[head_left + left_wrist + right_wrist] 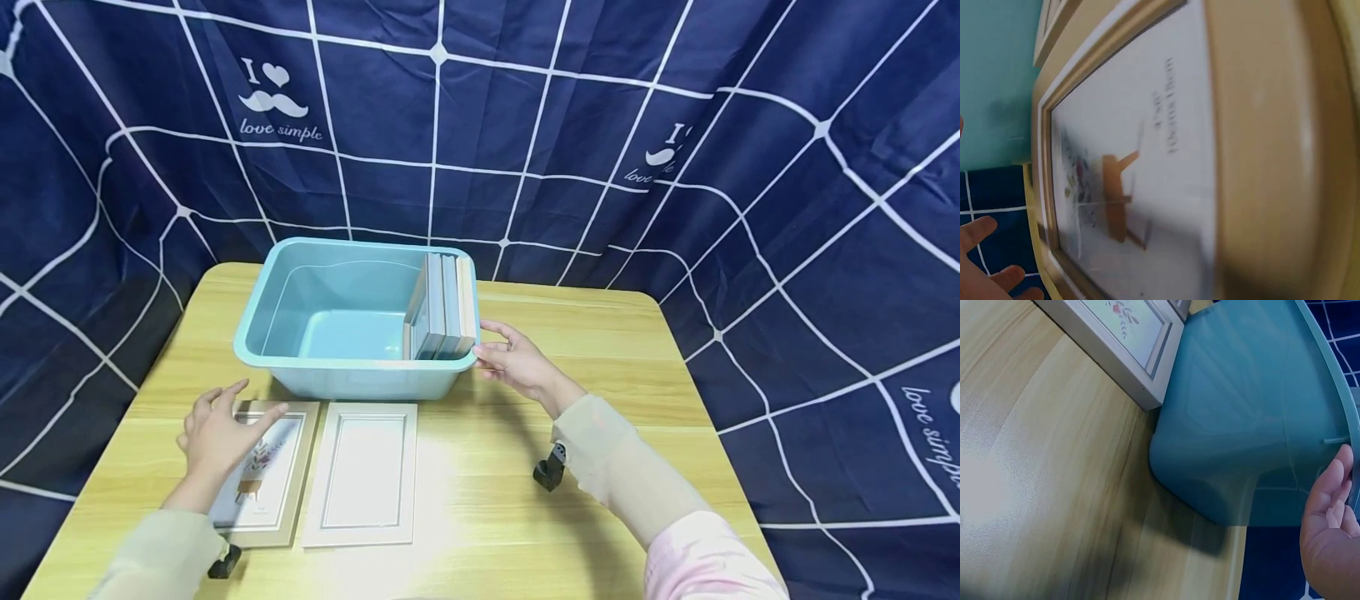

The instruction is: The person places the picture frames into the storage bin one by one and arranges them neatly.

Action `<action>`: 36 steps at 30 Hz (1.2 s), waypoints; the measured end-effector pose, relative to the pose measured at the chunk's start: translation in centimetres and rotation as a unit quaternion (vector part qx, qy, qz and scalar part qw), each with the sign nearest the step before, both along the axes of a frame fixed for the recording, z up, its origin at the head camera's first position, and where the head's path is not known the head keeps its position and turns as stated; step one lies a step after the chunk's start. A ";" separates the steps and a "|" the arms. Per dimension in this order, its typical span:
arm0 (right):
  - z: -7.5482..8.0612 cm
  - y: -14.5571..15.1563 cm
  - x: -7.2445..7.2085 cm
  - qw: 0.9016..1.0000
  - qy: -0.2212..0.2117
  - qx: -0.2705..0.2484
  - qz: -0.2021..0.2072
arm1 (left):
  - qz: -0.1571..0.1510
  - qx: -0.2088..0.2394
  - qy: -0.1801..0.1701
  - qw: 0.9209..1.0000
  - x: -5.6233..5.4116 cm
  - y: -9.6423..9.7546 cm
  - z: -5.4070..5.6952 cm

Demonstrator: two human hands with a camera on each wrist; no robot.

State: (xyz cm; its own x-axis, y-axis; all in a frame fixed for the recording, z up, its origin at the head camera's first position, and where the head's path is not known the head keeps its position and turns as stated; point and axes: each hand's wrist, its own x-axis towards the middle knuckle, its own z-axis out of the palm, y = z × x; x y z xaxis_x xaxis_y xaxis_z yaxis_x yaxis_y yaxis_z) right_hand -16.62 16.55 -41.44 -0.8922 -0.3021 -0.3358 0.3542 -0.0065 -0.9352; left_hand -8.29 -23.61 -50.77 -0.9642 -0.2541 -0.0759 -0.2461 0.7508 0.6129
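Observation:
A light blue plastic basin (pixel 360 382) stands at the back of the wooden table. Several picture frames (pixel 448 304) stand on edge inside it, against its right wall. At the basin's front right corner, my right hand (pixel 522 364) touches the outside of the rim, fingers loosely bent; the right wrist view shows these fingertips (pixel 1345 456) just below the rim. My left hand (pixel 213 437) is spread over a beige picture frame (pixel 295 492) with a chair-and-flowers print, lying face up. Beside that lies a white picture frame (pixel 367 475), also flat.
The wooden table (pixel 600 333) extends right of the basin. A dark blue curtain (pixel 480 108) with a white grid surrounds the back and sides. Black wrist mounts (pixel 550 468) hang under both sleeves.

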 end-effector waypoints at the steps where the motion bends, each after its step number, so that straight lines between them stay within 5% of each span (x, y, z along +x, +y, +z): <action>1: 0.0 0.0 0.0 1.000 0.000 0.001 0.001 | -0.001 -0.010 -0.003 1.000 0.1 0.1 -0.1; 10: 0.0 0.0 0.0 1.000 0.002 0.006 -0.001 | -0.018 -0.062 -0.037 0.997 0.0 1.0 -1.0; 36: 0.0 0.0 0.0 1.000 0.006 0.002 -0.001 | -0.031 -0.057 -0.127 0.990 -1.0 2.2 -1.9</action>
State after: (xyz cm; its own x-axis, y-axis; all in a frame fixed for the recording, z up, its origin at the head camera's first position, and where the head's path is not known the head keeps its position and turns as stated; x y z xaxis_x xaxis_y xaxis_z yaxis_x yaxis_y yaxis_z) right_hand -16.58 16.51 -41.41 -0.8969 -0.2978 -0.3268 0.3432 -0.0029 -0.9393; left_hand -9.32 -21.42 -52.66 -0.9313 -0.2167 -0.2927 -0.3337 0.8296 0.4476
